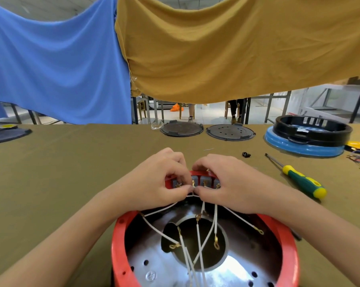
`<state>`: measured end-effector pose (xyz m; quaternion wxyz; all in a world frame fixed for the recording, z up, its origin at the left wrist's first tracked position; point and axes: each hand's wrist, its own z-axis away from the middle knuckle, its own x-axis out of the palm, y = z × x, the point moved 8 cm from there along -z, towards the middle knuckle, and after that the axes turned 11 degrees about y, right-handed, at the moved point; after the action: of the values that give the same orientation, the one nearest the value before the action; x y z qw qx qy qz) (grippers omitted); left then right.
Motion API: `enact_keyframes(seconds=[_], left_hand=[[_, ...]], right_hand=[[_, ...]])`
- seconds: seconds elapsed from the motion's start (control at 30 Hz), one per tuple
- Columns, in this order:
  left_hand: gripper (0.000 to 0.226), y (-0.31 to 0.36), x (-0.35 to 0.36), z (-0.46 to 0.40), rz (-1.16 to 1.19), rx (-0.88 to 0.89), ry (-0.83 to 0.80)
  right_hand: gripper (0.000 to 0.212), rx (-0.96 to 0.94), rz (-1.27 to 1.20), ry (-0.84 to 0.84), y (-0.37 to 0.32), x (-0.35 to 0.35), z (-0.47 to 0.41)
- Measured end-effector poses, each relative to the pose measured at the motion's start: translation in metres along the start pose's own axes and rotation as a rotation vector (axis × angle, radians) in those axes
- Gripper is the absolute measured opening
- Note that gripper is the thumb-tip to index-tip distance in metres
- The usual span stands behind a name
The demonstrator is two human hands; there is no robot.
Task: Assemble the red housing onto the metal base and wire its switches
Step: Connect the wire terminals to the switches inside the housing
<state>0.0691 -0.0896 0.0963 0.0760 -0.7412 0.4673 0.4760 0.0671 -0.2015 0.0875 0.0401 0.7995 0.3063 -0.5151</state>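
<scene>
— Hands?
— Left hand (162, 179) and right hand (222, 183) both pinch thin white wire (192, 194) at grey switches (204, 181) (far rim).
— Housing?
— Round red plastic housing (121, 241) sits around shiny metal base (154, 257), near table edge.

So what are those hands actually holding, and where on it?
Both hands, left and right, pinch a thin white wire at its end, at the switch terminals on the red housing.
</scene>
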Motion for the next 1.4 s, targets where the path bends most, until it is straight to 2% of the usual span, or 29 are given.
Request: enact_keyframes(seconds=[0.3,0.4,0.63,0.9,1.03,1.2,1.4], left_hand=[[0.013,0.000,0.000,-0.001,-0.008,0.015,0.012],[0.009,-0.002,0.000,-0.001,-0.016,0.007,0.024],[0.011,-0.010,-0.005,-0.004,0.033,-0.101,0.119],[0.017,-0.018,0.001,-0.003,0.062,-0.138,0.094],[0.020,-0.031,0.002,-0.003,0.160,-0.257,0.111],[0.025,-0.048,0.008,-0.001,0.320,-0.422,0.098],[0.031,-0.057,0.013,0.004,0.572,-0.542,0.008]], right_hand=[[0.029,0.003,0.081,-0.035,-0.004,0.005,-0.004],[0.036,-0.002,0.043,-0.046,-0.005,0.006,-0.002],[0.027,-0.022,0.059,-0.085,-0.006,0.009,-0.003],[0.026,-0.014,0.020,-0.075,-0.004,0.010,-0.003],[0.040,-0.026,-0.036,-0.048,-0.003,0.008,-0.001],[0.016,-0.068,-0.059,-0.083,-0.008,0.010,0.001],[0.011,-0.103,-0.065,-0.132,-0.011,0.012,0.002]])
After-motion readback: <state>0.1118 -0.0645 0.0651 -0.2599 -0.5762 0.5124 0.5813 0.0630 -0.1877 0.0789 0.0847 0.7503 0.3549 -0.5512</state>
